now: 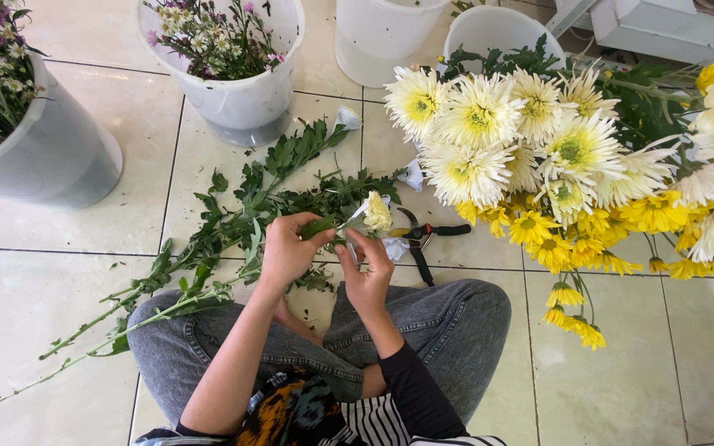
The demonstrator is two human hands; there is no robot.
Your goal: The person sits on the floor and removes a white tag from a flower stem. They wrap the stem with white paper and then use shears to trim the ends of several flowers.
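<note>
Over the tiled floor (59, 297), above the lap, the left hand (287, 252) is clenching a long green leafy flower stem (208, 281); the right hand (367, 277) is pinching white wrapping at its pale-yellow bloom (378, 212). Peeling gently would spare petals.

Bright, even indoor light; soft glare on the glossy floor tiles (51, 297). Faint shadows under the white buckets (241, 107). Sharp overall, slight wide-angle stretch at edges, white chrysanthemums (489, 132) nearly overexposed.

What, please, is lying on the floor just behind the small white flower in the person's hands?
Black-handled pruning shears lie on the tiles behind the small white flower; the flower and right hand cover their blade tips.
</note>
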